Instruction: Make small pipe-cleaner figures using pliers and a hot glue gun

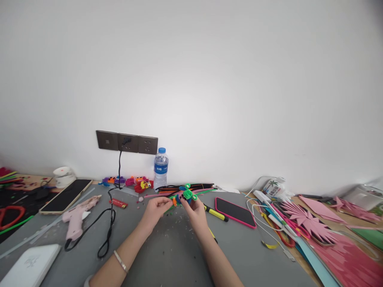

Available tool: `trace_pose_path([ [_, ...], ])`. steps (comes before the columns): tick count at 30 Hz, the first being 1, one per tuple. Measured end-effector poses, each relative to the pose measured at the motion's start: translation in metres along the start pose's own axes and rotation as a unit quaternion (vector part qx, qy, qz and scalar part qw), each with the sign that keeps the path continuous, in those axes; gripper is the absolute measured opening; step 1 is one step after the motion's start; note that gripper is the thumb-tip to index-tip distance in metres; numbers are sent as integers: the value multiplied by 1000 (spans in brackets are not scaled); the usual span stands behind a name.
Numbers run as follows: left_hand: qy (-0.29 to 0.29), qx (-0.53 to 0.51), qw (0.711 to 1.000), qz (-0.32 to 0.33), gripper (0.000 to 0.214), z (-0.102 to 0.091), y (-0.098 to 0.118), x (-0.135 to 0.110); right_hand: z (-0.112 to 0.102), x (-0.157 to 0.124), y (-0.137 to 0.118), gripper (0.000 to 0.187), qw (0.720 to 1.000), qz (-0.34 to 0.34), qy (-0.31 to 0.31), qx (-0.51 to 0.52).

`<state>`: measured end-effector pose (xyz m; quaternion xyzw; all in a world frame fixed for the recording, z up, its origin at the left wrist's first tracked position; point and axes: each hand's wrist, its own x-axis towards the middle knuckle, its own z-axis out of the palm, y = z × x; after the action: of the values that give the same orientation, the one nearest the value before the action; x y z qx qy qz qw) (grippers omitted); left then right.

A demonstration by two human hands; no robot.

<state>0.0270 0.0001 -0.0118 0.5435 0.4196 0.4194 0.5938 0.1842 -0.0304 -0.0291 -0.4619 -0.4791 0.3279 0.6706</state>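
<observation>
A small pipe-cleaner figure is in front of me over the middle of the table, with bright green curls on top, blue parts below and an orange bit at its left end. My right hand is closed around its blue and green part. From the other side, my left hand is pinched at the orange end; exactly what lies between those fingertips is too small to make out. Behind both hands lies a bundle of loose pipe cleaners in black, pink, orange and green. A yellow and black utility knife rests beside my right hand.
Left are a pink glue gun with a black cord, a phone and a white power bank. A water bottle stands by the wall. Right lie a pink-edged phone, white cables and pink paper.
</observation>
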Motion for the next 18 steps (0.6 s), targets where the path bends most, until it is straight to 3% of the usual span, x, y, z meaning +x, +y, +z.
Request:
trace_pose_path([
  [18,14,39,999,12,40,-1,0,-2,-2,0,7,28,1000,1,-14,-26],
])
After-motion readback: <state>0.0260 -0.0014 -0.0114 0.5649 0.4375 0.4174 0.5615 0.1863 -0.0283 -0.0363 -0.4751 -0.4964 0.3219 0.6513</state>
